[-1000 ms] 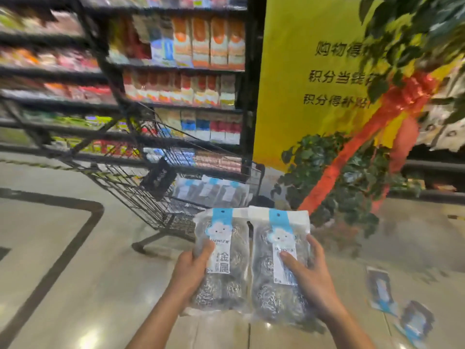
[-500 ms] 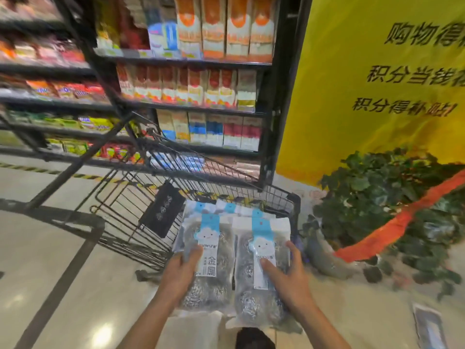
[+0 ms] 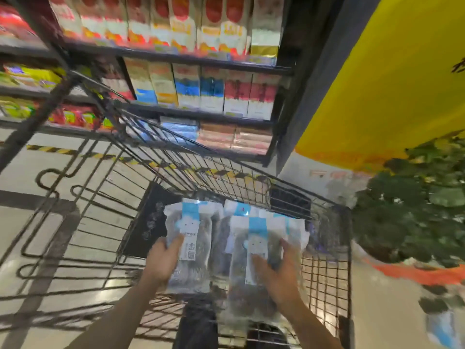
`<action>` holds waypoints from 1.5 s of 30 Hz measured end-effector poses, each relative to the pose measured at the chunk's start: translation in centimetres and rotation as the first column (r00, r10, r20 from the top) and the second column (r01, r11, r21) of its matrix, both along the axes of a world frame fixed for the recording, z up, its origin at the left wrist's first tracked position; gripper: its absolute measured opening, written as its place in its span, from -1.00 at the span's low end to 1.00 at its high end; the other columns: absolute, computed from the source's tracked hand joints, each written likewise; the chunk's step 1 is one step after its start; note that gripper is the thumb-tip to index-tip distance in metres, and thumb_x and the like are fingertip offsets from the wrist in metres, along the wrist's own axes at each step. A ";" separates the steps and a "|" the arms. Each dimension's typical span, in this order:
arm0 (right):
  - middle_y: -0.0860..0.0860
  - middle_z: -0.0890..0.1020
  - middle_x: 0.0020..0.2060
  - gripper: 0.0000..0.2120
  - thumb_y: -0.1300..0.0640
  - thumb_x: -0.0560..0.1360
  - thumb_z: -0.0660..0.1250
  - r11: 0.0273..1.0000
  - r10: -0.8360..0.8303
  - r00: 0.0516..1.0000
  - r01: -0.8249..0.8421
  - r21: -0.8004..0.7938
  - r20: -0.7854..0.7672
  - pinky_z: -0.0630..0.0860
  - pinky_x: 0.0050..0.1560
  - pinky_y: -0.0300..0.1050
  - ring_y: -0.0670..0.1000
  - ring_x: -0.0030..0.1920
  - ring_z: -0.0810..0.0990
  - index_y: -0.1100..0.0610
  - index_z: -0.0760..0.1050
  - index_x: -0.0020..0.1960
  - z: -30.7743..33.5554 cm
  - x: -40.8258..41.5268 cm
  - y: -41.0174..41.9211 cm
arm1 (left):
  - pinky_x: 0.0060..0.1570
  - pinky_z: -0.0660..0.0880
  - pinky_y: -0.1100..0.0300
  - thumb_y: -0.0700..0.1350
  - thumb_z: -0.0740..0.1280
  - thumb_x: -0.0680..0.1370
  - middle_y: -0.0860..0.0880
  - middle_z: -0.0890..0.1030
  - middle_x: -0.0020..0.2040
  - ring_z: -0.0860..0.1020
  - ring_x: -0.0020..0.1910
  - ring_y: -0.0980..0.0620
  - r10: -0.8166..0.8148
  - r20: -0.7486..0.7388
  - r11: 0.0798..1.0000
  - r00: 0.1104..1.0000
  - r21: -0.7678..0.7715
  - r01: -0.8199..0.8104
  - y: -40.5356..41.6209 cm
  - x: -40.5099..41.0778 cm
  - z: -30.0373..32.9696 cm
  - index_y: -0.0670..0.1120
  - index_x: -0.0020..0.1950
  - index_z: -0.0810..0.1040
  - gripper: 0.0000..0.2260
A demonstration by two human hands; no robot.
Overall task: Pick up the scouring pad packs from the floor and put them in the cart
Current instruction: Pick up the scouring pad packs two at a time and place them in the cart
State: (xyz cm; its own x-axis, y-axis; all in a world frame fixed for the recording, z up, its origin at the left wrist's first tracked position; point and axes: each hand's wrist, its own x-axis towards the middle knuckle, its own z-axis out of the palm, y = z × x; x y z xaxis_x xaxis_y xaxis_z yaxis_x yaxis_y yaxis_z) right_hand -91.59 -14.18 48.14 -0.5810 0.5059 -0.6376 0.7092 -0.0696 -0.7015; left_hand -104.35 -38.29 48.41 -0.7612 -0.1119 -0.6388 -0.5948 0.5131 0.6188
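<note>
I look down into the black wire cart point(image 3: 327, 248). My left hand point(image 3: 162, 260) grips a clear scouring pad pack with a blue-and-white label point(image 3: 191, 238), held inside the cart's basket. My right hand point(image 3: 279, 275) grips a second pack of the same kind point(image 3: 254, 250) beside it, also over the basket. More packs point(image 3: 289, 224) lie in the cart beyond them, partly hidden. Another pack point(image 3: 439, 328) lies blurred on the floor at the lower right.
Store shelves with boxed goods point(image 3: 196, 86) stand just behind the cart. A yellow sign point(image 3: 377, 84) and a potted green plant with a red ribbon point(image 3: 415, 217) are on the right. Shiny floor with hazard tape point(image 3: 50, 149) lies to the left.
I have moved closer to the cart and lowered both packs from in front of it into its basket. The view is now steeper and blurred.
</note>
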 end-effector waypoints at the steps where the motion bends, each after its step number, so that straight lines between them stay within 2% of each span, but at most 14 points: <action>1: -0.06 0.67 -0.12 -0.19 -0.01 0.50 0.54 1.000 -0.006 0.999 0.005 0.008 0.032 0.70 -0.13 0.08 -0.02 -0.22 0.70 -0.11 0.14 0.59 -1.8 -1.2 -0.3 | -0.12 0.46 0.04 0.20 0.27 0.63 -0.10 0.62 -0.05 0.58 -0.11 -0.06 -0.031 0.010 0.999 0.999 -0.027 0.032 -0.2 -1.6 -2.1 -0.14 0.11 0.50 -0.62; 3: -0.13 0.58 -0.24 -0.23 0.02 0.59 0.45 0.999 -0.028 0.997 0.026 0.027 0.071 0.49 -0.40 -0.39 -0.16 -0.33 0.54 -0.03 0.07 0.63 -4.3 -3.5 -1.2 | -0.11 0.45 0.02 0.21 0.27 0.62 -0.09 0.63 -0.08 0.59 -0.11 -0.06 -0.080 0.029 0.995 0.996 -0.057 0.082 -0.3 -4.2 -6.1 -0.12 0.06 0.53 -0.62; 5: 0.04 0.66 -0.08 -0.22 -0.03 0.59 0.42 0.998 -0.022 0.995 0.016 0.058 0.097 0.47 -0.40 -0.45 -0.13 -0.26 0.57 -0.07 0.02 0.63 -7.1 -6.0 -2.0 | -0.13 0.43 0.03 0.19 0.28 0.63 -0.06 0.63 -0.18 0.58 -0.16 -0.08 -0.109 0.051 0.992 0.993 -0.056 0.112 0.0 -5.8 -9.6 -0.10 -0.05 0.55 -0.66; 7: 0.06 0.58 0.27 -0.17 -0.10 0.53 0.47 0.995 -0.058 0.993 0.050 0.083 0.099 0.61 -0.04 -0.22 -0.08 -0.01 0.63 -0.16 0.02 0.61 -9.5 -7.1 -2.8 | -0.09 0.42 0.06 0.19 0.28 0.63 -0.06 0.62 -0.15 0.58 -0.10 -0.10 -0.155 0.087 0.985 0.984 -0.063 0.161 0.5 -6.7 -12.3 -0.07 0.01 0.54 -0.68; 8: -0.04 0.53 0.26 -0.15 -0.06 0.54 0.48 0.993 -0.062 0.993 0.052 0.104 0.096 0.55 0.04 -0.12 -0.18 -0.01 0.58 -0.08 0.03 0.64 -10.1 -7.4 -3.2 | -0.05 0.40 0.08 0.19 0.27 0.63 -0.06 0.61 -0.09 0.56 -0.06 -0.09 -0.174 0.108 0.980 0.979 -0.079 0.183 0.6 -6.9 -13.1 -0.05 0.08 0.54 -0.69; 10: -0.15 0.50 0.16 -0.16 0.00 0.56 0.47 0.991 -0.019 0.993 0.003 0.132 0.117 0.46 0.01 -0.14 -0.30 -0.07 0.57 0.06 0.04 0.66 -10.9 -7.7 -3.9 | -0.03 0.37 0.11 0.16 0.25 0.66 -0.07 0.58 -0.06 0.53 -0.06 -0.07 -0.222 0.118 0.965 0.968 -0.119 0.236 -0.1 -7.2 -14.4 -0.06 0.12 0.51 -0.71; 14: 0.00 0.53 0.23 -0.09 -0.10 0.50 0.40 0.987 0.080 0.976 -0.106 0.120 0.201 0.57 -0.08 0.01 0.12 0.08 0.64 -0.22 -0.11 0.65 -9.2 -6.7 -3.3 | -0.19 0.53 0.03 -0.02 0.24 0.67 -0.13 0.62 -0.20 0.60 -0.25 -0.12 -0.331 0.095 0.924 0.939 -0.168 0.343 -1.1 -7.4 -13.4 -0.16 0.06 0.47 -0.80; 17: -0.01 0.59 0.08 -0.42 -0.16 0.57 0.32 0.951 0.189 0.937 -0.249 0.184 0.295 0.47 -0.05 -0.07 0.12 0.07 0.62 -0.37 0.16 0.51 -3.2 -5.7 -2.4 | -0.22 0.64 0.02 -0.08 0.31 0.60 -0.16 0.63 -0.12 0.64 -0.23 -0.12 -0.481 0.071 0.845 0.874 -0.230 0.483 -1.4 -7.1 -10.2 -0.17 0.10 0.49 -0.83; 20: 0.04 0.58 0.31 -0.47 -0.16 0.62 0.28 0.863 0.247 0.895 -0.377 0.335 0.371 0.52 0.23 -0.03 0.07 0.24 0.59 -0.01 0.33 0.53 4.1 -2.7 -0.7 | 0.08 0.61 -0.07 0.09 0.24 0.58 -0.12 0.61 0.14 0.65 0.05 -0.17 -0.688 0.027 0.685 0.725 -0.306 0.661 1.1 -6.5 -3.2 -0.05 0.31 0.47 -0.63; 25: 0.05 0.48 0.46 -0.32 -0.27 0.55 0.10 0.671 0.193 0.813 -0.518 0.531 0.549 0.43 0.40 0.07 0.16 0.43 0.44 0.03 0.30 0.58 15.0 3.7 2.1 | 0.31 0.43 -0.04 0.20 0.06 0.53 -0.05 0.48 0.44 0.49 0.37 -0.12 -0.948 -0.002 0.280 0.318 -0.481 0.831 9.0 -4.7 8.0 0.03 0.47 0.39 -0.45; 30: 0.13 0.64 0.20 -0.35 -0.29 0.41 0.17 0.521 -0.089 0.894 -0.334 0.786 0.438 0.63 0.10 0.17 0.28 0.17 0.61 0.11 0.58 0.31 23.4 12.2 4.5 | 0.54 0.09 -0.23 0.30 0.03 0.56 -0.10 0.18 0.63 0.11 0.61 -0.22 -0.986 -0.061 -0.082 -0.153 -0.622 0.779 18.6 0.6 18.2 0.05 0.64 0.15 -0.32; 36: 0.15 0.46 0.46 -0.19 -0.36 0.41 0.08 0.501 -0.395 0.852 -0.114 0.858 0.344 0.45 0.37 0.23 0.33 0.43 0.42 0.06 0.38 0.51 29.0 28.1 4.4 | 0.54 0.04 -0.28 0.39 -0.03 0.51 -0.07 0.03 0.68 0.01 0.65 -0.21 -0.840 -0.187 -0.237 -0.510 -0.719 0.653 26.8 15.5 27.2 0.12 0.66 0.05 -0.24; 39: 0.14 0.55 0.32 -0.26 -0.33 0.38 0.13 0.406 -0.524 0.810 -0.037 0.913 0.266 0.55 0.23 0.19 0.30 0.32 0.52 0.09 0.47 0.40 30.3 38.1 2.5 | 0.53 -0.01 -0.33 0.45 -0.12 0.40 -0.06 0.07 0.67 0.02 0.64 -0.22 -0.711 -0.203 -0.302 -0.673 -0.776 0.553 29.1 25.3 29.2 0.14 0.66 0.05 -0.15; 45: 0.19 0.40 0.53 -0.12 -0.38 0.39 0.09 0.462 -0.729 0.606 0.094 0.882 0.317 0.35 0.49 0.25 0.33 0.51 0.37 0.10 0.33 0.57 29.2 58.4 -1.6 | 0.52 0.08 -0.29 0.44 -0.21 0.27 -0.06 0.12 0.66 0.09 0.63 -0.20 -0.533 -0.193 -0.410 -0.824 -0.793 0.451 33.4 44.5 29.0 0.16 0.65 0.11 -0.05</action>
